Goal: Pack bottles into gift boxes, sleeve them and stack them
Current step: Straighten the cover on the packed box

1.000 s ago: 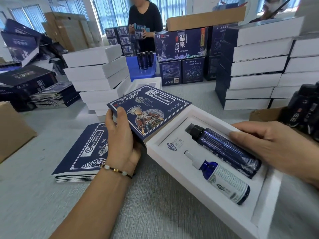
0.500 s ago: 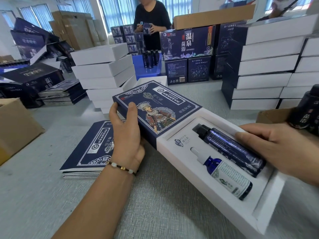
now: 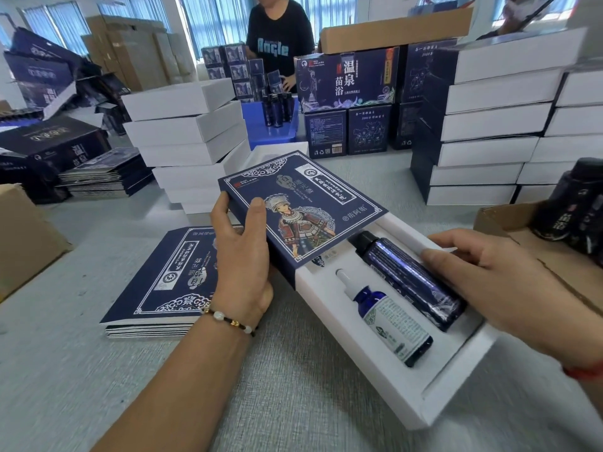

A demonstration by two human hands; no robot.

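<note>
Gift box [image 3: 388, 380], white tray, sleeve [image 3: 303, 207] partly on.
Left hand [image 3: 241, 256] grips sleeve; right hand [image 3: 496, 282] grasps box's far side; dark bottle [image 3: 411, 278] and dropper bottle [image 3: 385, 318] inside.

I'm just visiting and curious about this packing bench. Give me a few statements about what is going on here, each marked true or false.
1. The white box holds two bottles. True.
2. The blue sleeve covers the whole box. False: it covers only the far end; both bottles still show.
3. The left hand grips the sleeve. True.
4. The right hand is lifting the small bottle. False: it rests on the dark bottle and the box edge.
5. Flat sleeves lie stacked beside the left hand. True.
</note>
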